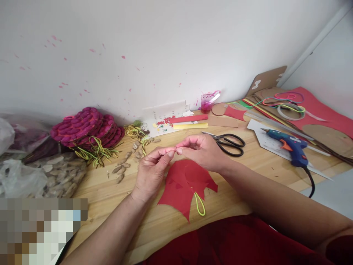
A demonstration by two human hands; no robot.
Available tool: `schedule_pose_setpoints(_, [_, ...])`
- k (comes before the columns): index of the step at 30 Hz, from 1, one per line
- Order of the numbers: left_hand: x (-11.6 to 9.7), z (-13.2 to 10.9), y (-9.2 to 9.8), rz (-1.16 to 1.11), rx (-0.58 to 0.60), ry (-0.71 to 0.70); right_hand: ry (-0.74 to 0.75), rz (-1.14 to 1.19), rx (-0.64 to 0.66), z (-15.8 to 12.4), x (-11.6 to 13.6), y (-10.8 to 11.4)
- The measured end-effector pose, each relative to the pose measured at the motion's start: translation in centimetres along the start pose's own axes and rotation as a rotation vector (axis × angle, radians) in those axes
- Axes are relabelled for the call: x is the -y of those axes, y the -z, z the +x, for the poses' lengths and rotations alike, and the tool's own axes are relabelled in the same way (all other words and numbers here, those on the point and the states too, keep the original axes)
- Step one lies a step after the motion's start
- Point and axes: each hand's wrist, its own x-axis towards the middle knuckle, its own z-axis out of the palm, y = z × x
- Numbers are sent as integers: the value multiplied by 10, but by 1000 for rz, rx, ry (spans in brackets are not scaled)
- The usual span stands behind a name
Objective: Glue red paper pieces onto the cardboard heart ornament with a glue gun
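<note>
My left hand (154, 167) and my right hand (202, 151) meet at the fingertips above the middle of the wooden table. Each is closed in a pinch, and whatever lies between the fingers is too small to make out. Just below them lies a red paper shape (179, 195) with pointed corners. A yellow-green cord loop (200, 206) sticks out from the red paper toward me. Black-handled scissors (231, 143) rest behind my right wrist, with the blade tips near my right hand.
Peanuts (121, 170) are scattered at left, beside stacked magenta discs (79, 127) and a bag of shells (59, 176). A blue glue gun (293, 145) with its cable lies right. Behind are a pink-stained cup (206, 104), paper strips (190, 126), cardboard and a tape roll (291, 111).
</note>
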Motion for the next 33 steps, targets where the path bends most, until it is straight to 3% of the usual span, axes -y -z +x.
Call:
schedule_pose_setpoints(9, [-1,1,4,149,40,-82,-31,71,56,2,-1,3])
schedule_pose_setpoints(24, [3,2,5,129,68,-125,-83,187,53,2,-3,2])
schedule_pose_setpoints(28, [5,1,5,92,65,-80,-76,144,43,2,0,3])
schedule_pose_setpoints(33, [6,4,6,-24,-12,22,43,36,19,4,-1,7])
